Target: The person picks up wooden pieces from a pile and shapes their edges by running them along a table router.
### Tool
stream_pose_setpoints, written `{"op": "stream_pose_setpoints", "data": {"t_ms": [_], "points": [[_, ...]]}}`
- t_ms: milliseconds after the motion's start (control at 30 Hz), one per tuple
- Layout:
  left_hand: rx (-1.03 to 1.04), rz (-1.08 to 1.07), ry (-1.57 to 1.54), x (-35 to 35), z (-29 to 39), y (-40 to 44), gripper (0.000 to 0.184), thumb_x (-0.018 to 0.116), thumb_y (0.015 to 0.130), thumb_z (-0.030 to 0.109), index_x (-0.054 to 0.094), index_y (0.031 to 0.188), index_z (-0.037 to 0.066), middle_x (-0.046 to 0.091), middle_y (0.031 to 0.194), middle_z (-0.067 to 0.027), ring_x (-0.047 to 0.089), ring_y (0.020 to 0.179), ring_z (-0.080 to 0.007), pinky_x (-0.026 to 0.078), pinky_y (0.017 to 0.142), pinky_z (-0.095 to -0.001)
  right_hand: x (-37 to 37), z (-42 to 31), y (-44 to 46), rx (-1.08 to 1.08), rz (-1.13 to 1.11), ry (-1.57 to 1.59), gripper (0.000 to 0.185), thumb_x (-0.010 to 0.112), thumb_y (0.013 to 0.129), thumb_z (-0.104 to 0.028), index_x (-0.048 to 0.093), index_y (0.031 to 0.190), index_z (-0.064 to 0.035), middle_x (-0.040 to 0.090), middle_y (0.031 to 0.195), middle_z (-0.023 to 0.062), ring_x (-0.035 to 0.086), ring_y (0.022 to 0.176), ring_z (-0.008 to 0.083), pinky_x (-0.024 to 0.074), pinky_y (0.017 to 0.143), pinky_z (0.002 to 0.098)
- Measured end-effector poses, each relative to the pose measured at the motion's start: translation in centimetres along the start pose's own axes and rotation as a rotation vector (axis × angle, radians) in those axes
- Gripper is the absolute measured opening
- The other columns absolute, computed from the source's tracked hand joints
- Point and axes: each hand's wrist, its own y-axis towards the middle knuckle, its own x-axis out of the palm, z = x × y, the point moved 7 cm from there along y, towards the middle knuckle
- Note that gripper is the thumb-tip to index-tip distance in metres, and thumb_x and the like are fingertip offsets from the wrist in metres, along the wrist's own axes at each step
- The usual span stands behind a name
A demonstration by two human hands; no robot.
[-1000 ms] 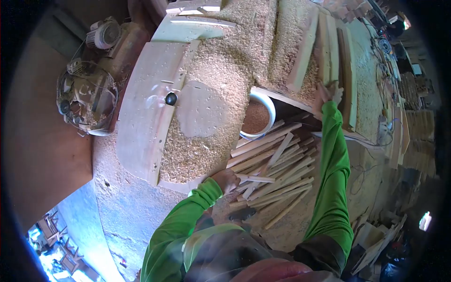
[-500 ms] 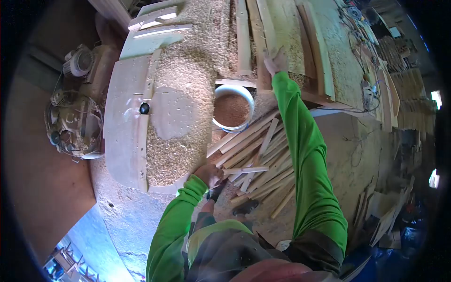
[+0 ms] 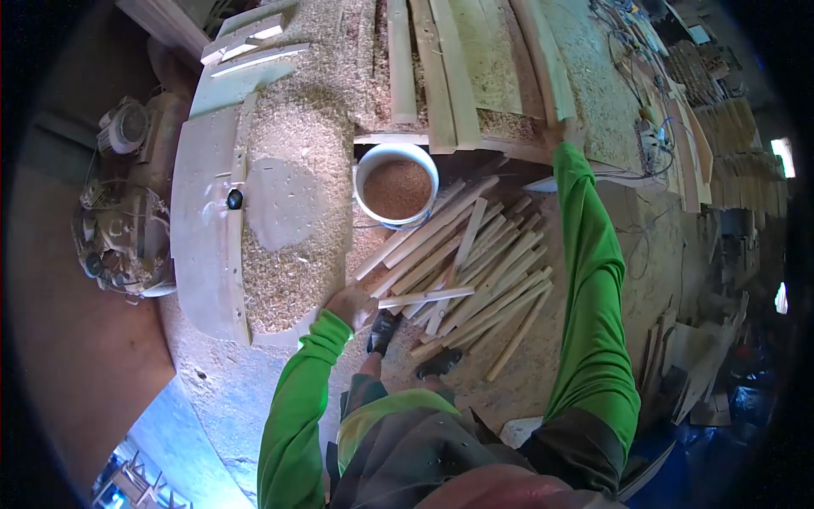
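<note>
My left hand (image 3: 352,307) rests at the near corner of the shavings-covered worktop (image 3: 288,288), its finger positions unclear. Just right of it, the end of a short stick (image 3: 426,297) lies across a pile of wooden strips (image 3: 487,271). At the upper right, my right hand (image 3: 566,133) is closed around the near end of a long wooden board (image 3: 544,64), dim in shadow. More long boards (image 3: 434,76) lie side by side to its left.
A white bucket of sawdust (image 3: 397,188) stands between worktop and pile. A black knob (image 3: 235,199) sits on the worktop. A dusty motor (image 3: 127,127) is at left. Cables (image 3: 657,148) hang at right. My feet (image 3: 438,365) are beside the pile.
The view has shifted, with the bench now further left. My right hand has moved from the middle boards to the board on the right. My left hand has shifted slightly away from the short stick.
</note>
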Motion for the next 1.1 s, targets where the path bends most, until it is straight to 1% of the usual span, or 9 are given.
{"op": "stream_pose_setpoints", "data": {"t_ms": [100, 233, 400, 433, 533, 667, 933, 1067, 1100], "points": [[-0.008, 0.010, 0.026, -0.2, 0.0, -0.1, 0.011, 0.068, 0.080, 0.019, 0.061, 0.080, 0.010, 0.058, 0.068, -0.0085, 0.060, 0.065, -0.0297, 0.049, 0.059, -0.0436, 3.4, -4.4, 1.9, 0.168, -0.134, 0.668, 0.064, 0.069, 0.075, -0.058, 0.068, 0.092, 0.0044, 0.068, 0.084, 0.0250, 0.069, 0.083, 0.0341, 0.0528, 0.071, 0.0445], [-0.031, -0.025, 0.039, -0.8, 0.5, 0.6, 0.012, 0.068, 0.079, 0.020, 0.061, 0.080, 0.010, 0.059, 0.071, -0.0087, 0.060, 0.066, -0.0297, 0.049, 0.059, -0.0441, -9.6, -11.1, -0.8, 0.185, -0.444, 0.437, 0.073, 0.065, 0.078, -0.064, 0.068, 0.080, 0.0084, 0.064, 0.078, 0.0315, 0.067, 0.083, 0.0396, 0.0519, 0.071, 0.0461], [0.008, -0.006, -0.023, -0.1, 0.0, 0.1, 0.013, 0.069, 0.079, 0.020, 0.061, 0.079, 0.009, 0.059, 0.072, -0.0091, 0.060, 0.066, -0.0300, 0.049, 0.059, -0.0446, -11.5, -19.9, -1.8, -0.134, -0.175, 0.555, 0.062, 0.057, 0.087, -0.056, 0.069, 0.077, 0.0038, 0.066, 0.078, 0.0274, 0.066, 0.078, 0.0410, 0.0516, 0.075, 0.0491], [0.015, -0.012, -0.023, 0.2, 0.2, -0.1, 0.013, 0.069, 0.079, 0.019, 0.061, 0.080, 0.008, 0.059, 0.071, -0.0091, 0.060, 0.066, -0.0299, 0.049, 0.060, -0.0444, -2.6, -17.8, -1.7, 0.216, -0.381, 0.710, 0.052, 0.059, 0.087, -0.052, 0.071, 0.081, -0.0011, 0.068, 0.082, 0.0209, 0.066, 0.083, 0.0369, 0.0510, 0.078, 0.0496], [0.022, 0.002, 0.010, -0.1, -0.2, 0.2, 0.014, 0.069, 0.078, 0.019, 0.061, 0.081, 0.008, 0.059, 0.071, -0.0092, 0.061, 0.066, -0.0298, 0.049, 0.060, -0.0438, -12.5, -12.3, -1.5, -0.057, 0.048, 0.295, 0.046, 0.061, 0.085, -0.050, 0.071, 0.093, -0.0056, 0.068, 0.098, 0.0183, 0.063, 0.099, 0.0357, 0.0501, 0.086, 0.0456], [0.005, 0.033, 0.029, -1.0, 0.8, 0.5, 0.013, 0.068, 0.079, 0.018, 0.059, 0.082, 0.009, 0.058, 0.070, -0.0086, 0.060, 0.065, -0.0295, 0.049, 0.059, -0.0430, -10.4, -1.0, -2.9, 0.167, -0.077, -0.003, 0.089, 0.073, 0.064, -0.065, 0.053, 0.127, -0.0051, 0.051, 0.132, 0.0206, 0.048, 0.123, 0.0402, 0.0422, 0.101, 0.0474], [0.001, 0.024, 0.033, -1.2, 0.7, 0.4, 0.010, 0.067, 0.078, 0.018, 0.060, 0.078, 0.011, 0.057, 0.068, -0.0073, 0.060, 0.066, -0.0284, 0.049, 0.062, -0.0427, 1.1, 4.9, -2.3, 0.188, -0.317, -0.128, 0.090, 0.082, 0.066, -0.054, 0.051, 0.128, 0.0036, 0.056, 0.126, 0.0203, 0.056, 0.113, 0.0329, 0.0466, 0.096, 0.0393], [-0.039, 0.033, 0.050, -1.7, 1.3, 0.8, 0.011, 0.068, 0.077, 0.019, 0.060, 0.076, 0.011, 0.056, 0.068, -0.0072, 0.060, 0.066, -0.0286, 0.049, 0.062, -0.0425, 24.4, 15.6, -0.7, 0.237, -0.590, 0.443, 0.072, 0.081, 0.072, -0.041, 0.053, 0.122, 0.0026, 0.059, 0.119, 0.0215, 0.061, 0.100, 0.0323, 0.0530, 0.081, 0.0421], [-0.044, 0.031, 0.050, -1.6, 1.2, 0.7, 0.011, 0.068, 0.077, 0.019, 0.060, 0.076, 0.012, 0.057, 0.068, -0.0073, 0.059, 0.065, -0.0287, 0.049, 0.062, -0.0426, 24.4, 15.9, -1.6, 0.228, -0.654, 0.545, 0.068, 0.080, 0.072, -0.039, 0.054, 0.121, 0.0009, 0.060, 0.117, 0.0209, 0.062, 0.096, 0.0312, 0.0533, 0.077, 0.0416]]}}
